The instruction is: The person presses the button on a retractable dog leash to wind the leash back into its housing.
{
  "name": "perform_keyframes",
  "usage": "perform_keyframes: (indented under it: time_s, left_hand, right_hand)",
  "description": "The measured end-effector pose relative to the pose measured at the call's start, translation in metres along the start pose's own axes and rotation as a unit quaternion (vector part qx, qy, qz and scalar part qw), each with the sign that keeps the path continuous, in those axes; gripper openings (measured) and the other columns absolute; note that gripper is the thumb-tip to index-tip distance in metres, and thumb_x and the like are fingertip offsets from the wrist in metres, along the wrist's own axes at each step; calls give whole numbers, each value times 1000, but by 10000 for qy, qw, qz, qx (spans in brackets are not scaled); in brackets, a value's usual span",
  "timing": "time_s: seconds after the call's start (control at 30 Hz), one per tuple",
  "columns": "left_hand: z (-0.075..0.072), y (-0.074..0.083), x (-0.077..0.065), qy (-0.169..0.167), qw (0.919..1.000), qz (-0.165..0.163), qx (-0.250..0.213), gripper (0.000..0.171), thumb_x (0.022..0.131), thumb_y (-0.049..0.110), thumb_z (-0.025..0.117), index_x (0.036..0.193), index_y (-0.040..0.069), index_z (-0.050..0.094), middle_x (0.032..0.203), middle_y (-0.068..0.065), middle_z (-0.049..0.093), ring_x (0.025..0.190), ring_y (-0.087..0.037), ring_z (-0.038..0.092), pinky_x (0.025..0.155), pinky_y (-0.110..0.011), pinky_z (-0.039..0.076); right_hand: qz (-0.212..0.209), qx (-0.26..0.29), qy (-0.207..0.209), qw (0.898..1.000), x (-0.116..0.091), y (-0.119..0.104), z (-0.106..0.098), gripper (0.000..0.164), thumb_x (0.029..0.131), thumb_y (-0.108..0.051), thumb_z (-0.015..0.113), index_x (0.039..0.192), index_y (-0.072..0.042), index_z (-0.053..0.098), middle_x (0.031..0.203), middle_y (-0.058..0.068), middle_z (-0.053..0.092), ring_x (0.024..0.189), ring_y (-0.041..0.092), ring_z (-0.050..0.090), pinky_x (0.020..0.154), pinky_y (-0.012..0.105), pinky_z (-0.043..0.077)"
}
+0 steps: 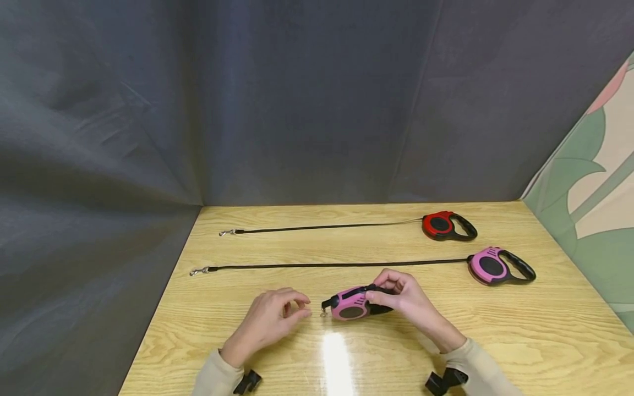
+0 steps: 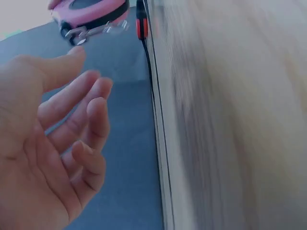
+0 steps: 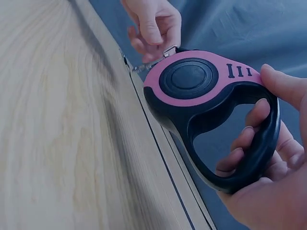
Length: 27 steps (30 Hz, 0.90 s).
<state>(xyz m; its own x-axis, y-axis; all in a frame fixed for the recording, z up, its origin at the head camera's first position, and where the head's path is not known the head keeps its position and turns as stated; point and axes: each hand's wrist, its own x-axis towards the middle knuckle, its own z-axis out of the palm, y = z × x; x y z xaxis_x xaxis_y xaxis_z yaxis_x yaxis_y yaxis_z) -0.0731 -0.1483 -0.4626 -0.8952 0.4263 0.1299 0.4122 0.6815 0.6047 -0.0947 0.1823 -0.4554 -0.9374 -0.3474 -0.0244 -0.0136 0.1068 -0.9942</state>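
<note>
A pink and black retractable dog leash [image 1: 350, 303] is held up by my right hand [image 1: 403, 300], whose fingers wrap its black handle [image 3: 261, 148] in the right wrist view. From the leash's nose hangs a small metal snap hook [image 1: 324, 312]. My left hand [image 1: 271, 318] is just left of that hook, fingers loosely bent, with nothing between them. In the left wrist view the hook [image 2: 96, 31] is close beyond the left thumb tip; whether they touch I cannot tell.
Behind lies another pink leash [image 1: 490, 266], its black cord [image 1: 342, 265] drawn out leftward to a metal hook [image 1: 199, 271]. Farther back a red leash [image 1: 440, 224] lies likewise, cord [image 1: 322, 227] extended left. All rest on a wooden table [image 1: 555, 324] before a grey curtain [image 1: 307, 99].
</note>
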Motion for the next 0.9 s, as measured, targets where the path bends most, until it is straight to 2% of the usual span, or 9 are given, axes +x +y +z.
perform_keyframes:
  time_s: [0.1, 0.23, 0.37, 0.47, 0.53, 0.63, 0.7, 0.8, 0.9]
  left_hand:
    - [3, 8, 0, -71, 9986, -185, -495, 32, 97, 40, 80, 122, 20, 78, 103, 15, 75, 68, 5, 55, 68, -22, 45]
    - [9, 18, 2, -260, 9927, -349, -1121, 43, 96, 46, 79, 129, 20, 76, 92, 12, 73, 67, 2, 56, 62, -22, 46]
    - [16, 23, 3, -332, 9899, -370, -1329, 40, 96, 44, 80, 127, 18, 77, 75, 13, 66, 62, 3, 55, 55, -20, 45]
    - [18, 23, 3, -284, 9894, -424, -1359, 36, 96, 41, 80, 123, 17, 79, 71, 14, 64, 59, 2, 54, 53, -20, 45]
    - [19, 22, 3, -286, 9888, -499, -1376, 35, 97, 41, 79, 122, 16, 80, 68, 12, 65, 57, 1, 54, 53, -21, 45]
    - [20, 19, 2, -407, 9850, -674, -1533, 32, 99, 41, 76, 119, 16, 80, 66, 7, 66, 52, 0, 54, 52, -22, 44]
    - [21, 17, 2, -480, 9829, -781, -1598, 26, 100, 40, 75, 109, 16, 80, 64, 7, 63, 51, 0, 50, 52, -21, 42]
    - [22, 14, 2, -544, 9805, -928, -1646, 23, 101, 37, 74, 92, 16, 76, 61, 9, 51, 52, 0, 42, 54, -19, 36]
    - [22, 11, 2, -623, 9751, -1106, -1818, 23, 101, 34, 74, 91, 15, 77, 62, 10, 47, 54, 0, 39, 54, -18, 32]
  right_hand:
    - [42, 292, -189, 9994, 1, 0, 3, 17, 95, -10, 79, 99, -1, 65, 84, -8, 74, 81, 9, 70, 76, 25, 54]
    - [98, 627, -433, 9970, 3, 1, 8, 10, 97, -9, 75, 95, -13, 66, 80, -11, 70, 76, 6, 65, 72, 24, 53]
    - [200, 860, -606, 9943, 4, 3, 14, 15, 98, -10, 74, 94, -21, 65, 79, -13, 66, 73, 4, 57, 70, 22, 49]
    - [285, 875, -656, 9936, 4, 5, 16, 11, 101, -10, 71, 98, -17, 64, 80, -11, 66, 74, 6, 57, 72, 23, 49]
    - [344, 719, -621, 9949, 4, 6, 17, 5, 102, -11, 69, 104, -9, 64, 83, -7, 68, 77, 7, 60, 75, 23, 51]
    - [442, 229, -568, 9971, 2, 8, 15, 21, 103, -14, 69, 115, 3, 66, 95, 2, 74, 87, 10, 68, 81, 24, 56]
    - [450, -307, -567, 9969, 0, 11, 13, 31, 102, -18, 71, 121, 6, 68, 103, 8, 75, 93, 12, 70, 84, 24, 56]
    - [366, -907, -601, 9934, -3, 17, 10, 34, 99, -20, 75, 123, 4, 70, 109, 13, 75, 97, 15, 70, 86, 24, 57]
    - [284, -1163, -581, 9911, -5, 23, 10, 32, 96, -18, 78, 120, 2, 71, 107, 12, 74, 94, 13, 69, 84, 24, 58]
